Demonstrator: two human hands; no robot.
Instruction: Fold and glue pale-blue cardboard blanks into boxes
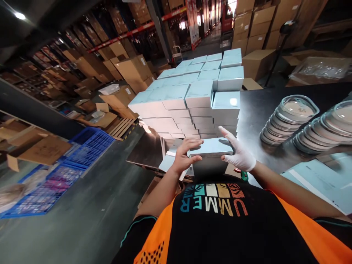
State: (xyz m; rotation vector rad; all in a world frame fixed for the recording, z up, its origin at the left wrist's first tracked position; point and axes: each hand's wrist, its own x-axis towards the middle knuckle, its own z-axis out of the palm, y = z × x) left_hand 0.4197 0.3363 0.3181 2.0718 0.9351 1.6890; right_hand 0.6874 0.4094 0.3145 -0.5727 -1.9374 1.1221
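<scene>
You stand in a dim warehouse | grey concrete floor (90, 216) | tall racks (90, 40) of brown cartons (132, 69) to your left | blue plastic crates (66, 168) on the floor | dark glossy tabletop (264, 106) ahead | ceiling lamp (19, 15) lit upper left.

A flat, square pale blue cardboard box (211, 146) is held level at both side edges, closed, just before the stacked boxes
</scene>
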